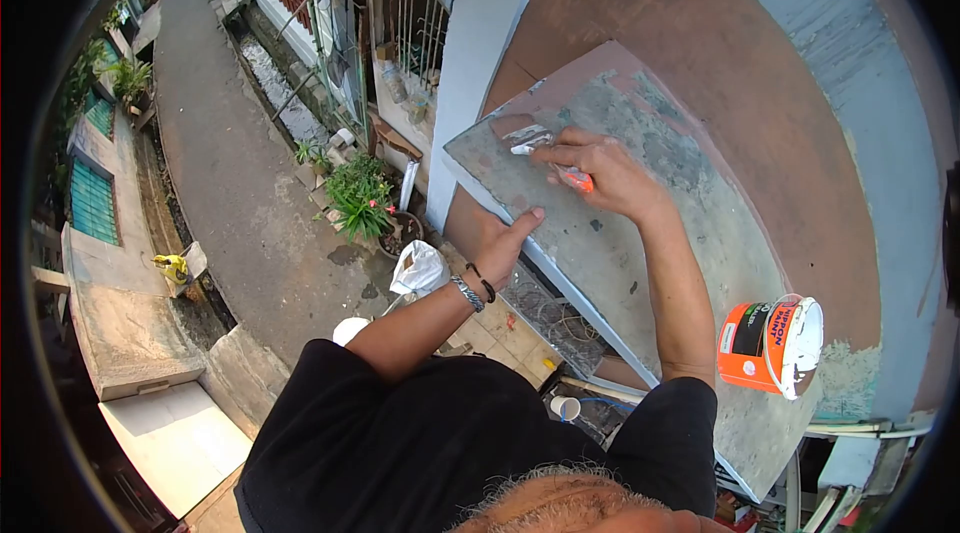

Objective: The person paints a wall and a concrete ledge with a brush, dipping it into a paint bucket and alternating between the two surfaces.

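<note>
My right hand [598,171] is closed round the orange handle of a putty knife [577,179]. Its blade end, with white paste on it, touches the grey, patchy slab [625,253] near the upper left corner, where white smears show. My left hand [508,241] grips the slab's near edge, with the thumb on top and the fingers hidden below. An orange paint bucket [765,345], open and white around the rim, stands on the slab's right part.
Brown wall [740,63] rises behind the slab. Below left are a potted plant [400,231], a white sack [420,268] and a white cup [565,408]. A drain [280,88] runs beside the paved alley [235,163].
</note>
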`<act>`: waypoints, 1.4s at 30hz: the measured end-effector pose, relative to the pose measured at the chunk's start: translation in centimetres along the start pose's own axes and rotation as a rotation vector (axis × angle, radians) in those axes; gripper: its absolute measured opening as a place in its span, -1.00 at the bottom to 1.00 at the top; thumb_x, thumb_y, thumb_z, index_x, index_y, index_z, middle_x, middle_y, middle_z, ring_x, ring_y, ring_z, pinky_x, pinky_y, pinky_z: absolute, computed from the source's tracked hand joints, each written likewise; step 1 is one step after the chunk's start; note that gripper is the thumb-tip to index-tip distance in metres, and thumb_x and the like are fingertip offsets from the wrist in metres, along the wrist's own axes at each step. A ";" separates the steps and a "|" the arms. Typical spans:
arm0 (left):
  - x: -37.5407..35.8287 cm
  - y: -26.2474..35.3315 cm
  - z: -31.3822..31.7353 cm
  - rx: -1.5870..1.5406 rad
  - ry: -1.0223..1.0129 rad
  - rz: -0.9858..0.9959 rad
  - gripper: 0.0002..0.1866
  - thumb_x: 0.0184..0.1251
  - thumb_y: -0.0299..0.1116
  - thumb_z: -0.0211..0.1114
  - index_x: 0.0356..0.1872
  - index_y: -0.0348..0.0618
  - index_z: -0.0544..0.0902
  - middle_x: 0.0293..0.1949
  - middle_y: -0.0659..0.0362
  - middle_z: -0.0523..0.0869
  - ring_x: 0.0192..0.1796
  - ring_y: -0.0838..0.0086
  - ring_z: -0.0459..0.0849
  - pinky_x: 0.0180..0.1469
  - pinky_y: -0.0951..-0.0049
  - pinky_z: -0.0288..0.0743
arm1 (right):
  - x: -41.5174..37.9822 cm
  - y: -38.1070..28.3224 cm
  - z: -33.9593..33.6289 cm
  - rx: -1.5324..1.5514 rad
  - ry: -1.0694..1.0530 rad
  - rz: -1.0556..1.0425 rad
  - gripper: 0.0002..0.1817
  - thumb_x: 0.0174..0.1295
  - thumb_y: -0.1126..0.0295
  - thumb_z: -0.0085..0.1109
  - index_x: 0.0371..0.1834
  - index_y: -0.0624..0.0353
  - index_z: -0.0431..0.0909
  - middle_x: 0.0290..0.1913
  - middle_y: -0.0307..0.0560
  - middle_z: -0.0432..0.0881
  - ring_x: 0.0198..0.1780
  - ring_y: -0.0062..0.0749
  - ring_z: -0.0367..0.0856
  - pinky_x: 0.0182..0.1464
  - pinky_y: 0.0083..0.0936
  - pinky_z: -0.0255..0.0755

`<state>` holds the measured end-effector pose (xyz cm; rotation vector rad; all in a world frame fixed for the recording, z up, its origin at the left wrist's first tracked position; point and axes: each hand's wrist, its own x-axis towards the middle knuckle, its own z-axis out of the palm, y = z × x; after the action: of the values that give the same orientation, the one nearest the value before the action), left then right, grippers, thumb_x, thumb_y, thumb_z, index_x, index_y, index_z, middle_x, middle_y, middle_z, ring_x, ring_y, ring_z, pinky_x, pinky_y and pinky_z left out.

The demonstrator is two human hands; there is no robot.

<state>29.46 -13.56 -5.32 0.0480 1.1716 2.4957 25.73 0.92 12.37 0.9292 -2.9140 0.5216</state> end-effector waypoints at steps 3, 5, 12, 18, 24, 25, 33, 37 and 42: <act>0.1 -0.1 0.0 0.008 0.004 0.034 -0.27 0.25 -0.31 0.41 0.21 -0.16 0.03 0.24 -0.01 0.34 0.26 0.27 0.45 0.16 0.17 0.50 | -0.6 -0.1 0.1 0.405 0.230 0.216 -0.73 0.25 0.42 0.23 -0.01 0.21 0.66 -0.25 -0.11 0.67 -0.30 -0.32 0.67 -0.24 -0.43 0.55; 0.3 -0.5 -0.1 0.043 0.036 0.034 -0.27 0.24 -0.31 0.41 0.20 -0.16 0.03 0.24 -0.02 0.34 0.26 0.27 0.44 0.17 0.16 0.49 | -0.4 0.9 1.1 0.722 0.478 0.387 -0.77 0.27 0.41 0.19 -0.07 0.26 0.66 -0.34 -0.14 0.64 -0.41 -0.45 0.63 -0.36 -0.51 0.53; 0.8 -1.9 -0.9 0.058 0.071 0.017 -0.24 0.23 -0.26 0.43 0.22 -0.10 0.03 0.25 -0.01 0.33 0.25 0.27 0.43 0.18 0.11 0.45 | -2.1 8.1 4.7 0.946 0.882 0.747 -0.78 0.23 0.40 0.06 -0.21 0.28 0.65 -0.55 -0.17 0.57 -0.63 -0.57 0.49 -0.58 -0.61 0.36; 0.7 -1.6 -0.7 0.038 0.053 0.027 -0.23 0.22 -0.25 0.44 0.23 -0.09 0.03 0.25 0.01 0.32 0.27 0.27 0.42 0.20 0.11 0.43 | 0.1 7.9 2.9 0.990 1.071 0.655 -0.80 0.23 0.37 0.12 -0.24 0.27 0.64 -0.58 -0.13 0.57 -0.66 -0.51 0.50 -0.62 -0.55 0.36; 1.0 -1.9 -0.9 0.020 0.042 0.045 -0.21 0.19 -0.25 0.46 0.23 -0.10 0.03 0.24 0.03 0.32 0.27 0.30 0.40 0.24 0.12 0.39 | 2.5 9.3 4.6 0.849 1.084 0.698 -0.81 0.27 0.39 0.12 -0.24 0.32 0.60 -0.54 -0.07 0.61 -0.62 -0.44 0.59 -0.59 -0.52 0.48; 0.9 -1.6 -0.8 0.041 0.042 0.040 -0.20 0.19 -0.24 0.46 0.23 -0.11 0.03 0.24 0.03 0.32 0.27 0.30 0.40 0.23 0.13 0.39 | 2.4 9.4 4.2 0.861 1.104 0.691 -0.81 0.27 0.38 0.12 -0.24 0.32 0.60 -0.54 -0.07 0.61 -0.62 -0.44 0.59 -0.58 -0.52 0.49; 0.6 -1.2 -0.5 0.080 0.086 0.014 -0.18 0.17 -0.18 0.47 0.22 -0.15 0.03 0.24 0.03 0.33 0.25 0.32 0.39 0.20 0.16 0.36 | 3.8 8.6 6.1 0.840 1.169 0.703 -0.80 0.31 0.37 0.12 -0.25 0.32 0.58 -0.51 -0.06 0.63 -0.58 -0.42 0.65 -0.56 -0.51 0.52; 0.4 -1.0 -0.5 0.066 0.091 0.001 -0.19 0.17 -0.21 0.47 0.22 -0.16 0.03 0.24 0.02 0.32 0.25 0.33 0.38 0.22 0.17 0.35 | 3.4 8.0 7.0 0.784 1.109 0.702 -0.80 0.31 0.36 0.11 -0.24 0.31 0.58 -0.50 -0.07 0.64 -0.58 -0.44 0.65 -0.55 -0.55 0.50; 0.6 -1.1 -0.4 0.045 0.074 0.053 -0.21 0.19 -0.29 0.45 0.23 -0.18 0.03 0.25 0.01 0.30 0.26 0.33 0.38 0.27 0.20 0.34 | 3.1 6.5 6.9 0.815 1.043 0.659 -0.80 0.30 0.37 0.09 -0.24 0.31 0.59 -0.52 -0.09 0.62 -0.60 -0.46 0.62 -0.55 -0.56 0.49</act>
<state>29.17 -12.99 -6.54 -0.0010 1.2716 2.5364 19.88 1.90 4.30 -0.3546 -1.8910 1.6488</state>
